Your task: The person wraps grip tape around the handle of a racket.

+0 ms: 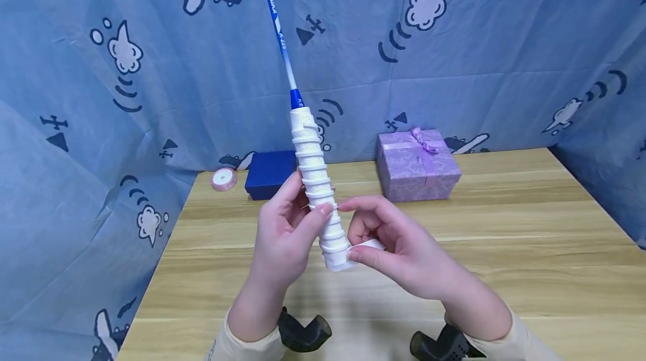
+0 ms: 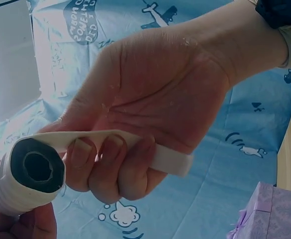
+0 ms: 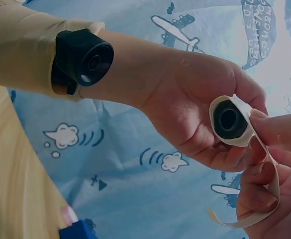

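A badminton racket with a blue and white shaft [image 1: 276,19] slants up out of the head view's top edge, so its head is hidden. White grip tape [image 1: 316,179] winds round the handle in ridged turns. My left hand [image 1: 285,232] holds the handle about its middle, thumb across the front. Near the butt, my right hand [image 1: 398,246] pinches the loose end of the tape [image 2: 171,160] between thumb and fingers. The strip runs from the handle's dark hollow butt [image 3: 229,119] across the right fingers, its tip hanging free in the right wrist view.
On the wooden table [image 1: 504,237], a dark blue box [image 1: 271,173] stands behind the left hand, beside a roll of pink ribbon [image 1: 224,179]. A purple gift box [image 1: 418,167] with a bow is farther right. Blue patterned cloth [image 1: 484,69] hangs behind.
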Demonstrator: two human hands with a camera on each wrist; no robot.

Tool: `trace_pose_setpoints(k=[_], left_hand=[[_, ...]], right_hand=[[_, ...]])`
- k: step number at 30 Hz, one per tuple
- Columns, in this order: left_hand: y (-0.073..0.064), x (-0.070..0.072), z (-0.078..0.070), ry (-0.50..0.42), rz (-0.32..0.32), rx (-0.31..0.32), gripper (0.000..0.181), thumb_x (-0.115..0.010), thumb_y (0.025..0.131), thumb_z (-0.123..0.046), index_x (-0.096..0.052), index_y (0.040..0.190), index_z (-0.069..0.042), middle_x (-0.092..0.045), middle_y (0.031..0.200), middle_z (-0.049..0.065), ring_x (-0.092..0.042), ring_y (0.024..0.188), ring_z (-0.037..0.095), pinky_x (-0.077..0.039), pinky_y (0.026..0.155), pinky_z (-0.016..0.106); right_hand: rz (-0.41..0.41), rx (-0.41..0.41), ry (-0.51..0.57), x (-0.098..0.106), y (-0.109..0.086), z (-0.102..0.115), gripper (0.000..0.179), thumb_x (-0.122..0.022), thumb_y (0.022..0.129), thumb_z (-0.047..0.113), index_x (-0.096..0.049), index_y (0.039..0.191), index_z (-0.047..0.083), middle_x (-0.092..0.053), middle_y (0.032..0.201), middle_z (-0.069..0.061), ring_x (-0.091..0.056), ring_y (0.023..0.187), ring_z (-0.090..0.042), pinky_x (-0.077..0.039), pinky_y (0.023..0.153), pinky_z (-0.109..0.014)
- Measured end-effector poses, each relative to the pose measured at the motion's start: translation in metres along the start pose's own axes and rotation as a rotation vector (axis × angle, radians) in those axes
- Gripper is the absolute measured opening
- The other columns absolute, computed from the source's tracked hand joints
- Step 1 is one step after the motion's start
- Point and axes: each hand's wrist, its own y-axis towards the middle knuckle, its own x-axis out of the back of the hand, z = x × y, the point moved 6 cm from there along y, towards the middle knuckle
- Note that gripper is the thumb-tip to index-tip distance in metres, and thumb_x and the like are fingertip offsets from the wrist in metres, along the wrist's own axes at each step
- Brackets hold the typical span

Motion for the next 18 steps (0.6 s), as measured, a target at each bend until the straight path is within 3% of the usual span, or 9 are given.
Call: trace_pose_setpoints(k=[5,10,14,18], left_hand=[[0.002,0.000,-0.001,-0.084,0.052,-0.007,0.046,-0.053,0.096,0.004,-0.047,0.140,0.014,-0.058,0.117,0.025,-0.060,0.100,0.023,-0.058,0.085,0.025],[0.004,-0.005,0.002,-0.285,0.155,-0.003,0.045,-0.045,0.098,0.006,-0.038,0.140,0.020,-0.057,0.119,0.012,-0.061,0.099,0.018,-0.057,0.089,0.025],[0.005,-0.008,0.004,-0.385,0.225,-0.033,0.049,-0.046,0.103,0.004,-0.030,0.147,0.020,-0.056,0.122,0.008,-0.063,0.103,0.016,-0.057,0.093,0.024],[0.005,-0.013,0.004,-0.450,0.282,-0.056,0.056,-0.047,0.105,0.001,-0.023,0.153,0.016,-0.056,0.128,0.010,-0.066,0.107,0.016,-0.057,0.095,0.025]], right_hand=[[0.005,0.025,0.074,-0.001,0.002,-0.001,0.055,-0.065,0.089,-0.018,-0.044,0.138,-0.003,-0.057,0.092,-0.009,-0.059,0.079,-0.017,-0.052,0.061,-0.029],[0.020,0.098,0.168,-0.004,0.005,-0.002,0.058,-0.062,0.090,-0.021,-0.037,0.140,-0.007,-0.054,0.090,-0.013,-0.056,0.081,-0.018,-0.053,0.065,-0.029],[0.008,0.046,0.207,-0.004,0.006,-0.007,0.066,-0.065,0.091,-0.017,-0.033,0.147,-0.003,-0.061,0.116,-0.011,-0.059,0.094,-0.016,-0.055,0.078,-0.025],[0.035,0.021,0.252,-0.004,0.005,-0.012,0.076,-0.064,0.093,-0.015,-0.026,0.157,0.001,-0.058,0.138,-0.008,-0.059,0.106,-0.016,-0.054,0.086,-0.024]])
